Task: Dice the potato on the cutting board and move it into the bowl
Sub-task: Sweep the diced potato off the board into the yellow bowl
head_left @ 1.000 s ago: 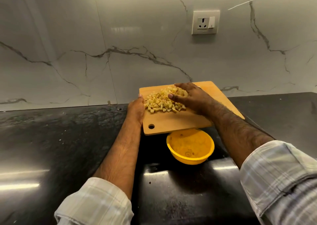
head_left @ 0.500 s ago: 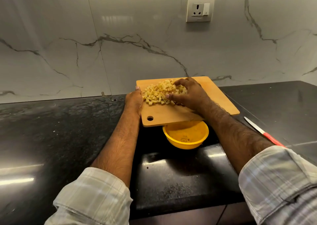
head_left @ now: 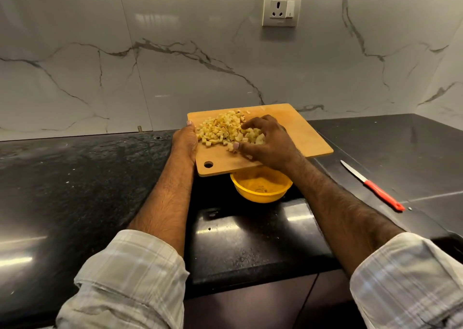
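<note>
above the bowl [head_left: 261,184], left hand [head_left: 185,141] grips the board [head_left: 300,133]; right hand [head_left: 269,142] claws potato dice [head_left: 220,130].

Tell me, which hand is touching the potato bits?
The right hand, with fingers curled over the diced potato on the cutting board. The left hand only grips the board's left edge, beside the pile.
</note>
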The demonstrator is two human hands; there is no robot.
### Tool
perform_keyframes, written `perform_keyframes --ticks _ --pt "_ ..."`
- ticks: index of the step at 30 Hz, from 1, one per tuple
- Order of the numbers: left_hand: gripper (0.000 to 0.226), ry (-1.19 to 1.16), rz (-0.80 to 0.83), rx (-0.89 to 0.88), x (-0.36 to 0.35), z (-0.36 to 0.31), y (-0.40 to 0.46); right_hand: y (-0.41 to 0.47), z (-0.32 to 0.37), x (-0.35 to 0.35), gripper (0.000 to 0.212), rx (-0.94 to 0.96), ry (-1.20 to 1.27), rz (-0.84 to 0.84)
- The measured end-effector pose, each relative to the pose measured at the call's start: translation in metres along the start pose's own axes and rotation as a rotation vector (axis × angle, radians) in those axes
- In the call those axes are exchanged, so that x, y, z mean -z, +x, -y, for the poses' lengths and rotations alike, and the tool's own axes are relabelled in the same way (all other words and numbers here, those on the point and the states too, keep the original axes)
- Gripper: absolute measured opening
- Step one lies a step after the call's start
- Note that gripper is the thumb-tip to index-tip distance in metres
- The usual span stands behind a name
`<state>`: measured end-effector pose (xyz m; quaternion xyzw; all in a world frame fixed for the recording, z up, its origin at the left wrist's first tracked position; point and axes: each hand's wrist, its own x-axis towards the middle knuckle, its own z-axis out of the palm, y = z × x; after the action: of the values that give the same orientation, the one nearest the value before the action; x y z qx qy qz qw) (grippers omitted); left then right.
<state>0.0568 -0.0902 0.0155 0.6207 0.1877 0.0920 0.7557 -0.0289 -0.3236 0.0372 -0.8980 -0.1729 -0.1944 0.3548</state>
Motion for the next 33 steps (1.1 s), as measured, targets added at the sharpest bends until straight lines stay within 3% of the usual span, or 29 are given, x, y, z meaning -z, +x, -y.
perform_keyframes --ticks 3,7,17,27,33 --pt "0.034 -0.017 0.002 0.009 0.000 0.000 -0.004 0.006 0.005 0.000 0.075 -0.067 -0.015 0.000" --pt "0.037 -0.025 -0.013 0.005 0.000 0.002 -0.002 0.008 0.014 -0.001 0.101 -0.120 -0.114 0.121" --pt "0.038 0.010 0.005 -0.004 -0.002 0.006 -0.002 -0.024 0.015 -0.009 0.055 -0.049 -0.211 -0.016" --pt "0.031 0.025 -0.005 -0.018 -0.002 0.005 -0.003 -0.040 0.022 -0.009 0.043 -0.026 -0.208 -0.064" --pt "0.040 0.053 -0.008 -0.014 -0.002 0.002 -0.008 -0.049 0.022 -0.009 0.043 -0.020 -0.169 -0.088"
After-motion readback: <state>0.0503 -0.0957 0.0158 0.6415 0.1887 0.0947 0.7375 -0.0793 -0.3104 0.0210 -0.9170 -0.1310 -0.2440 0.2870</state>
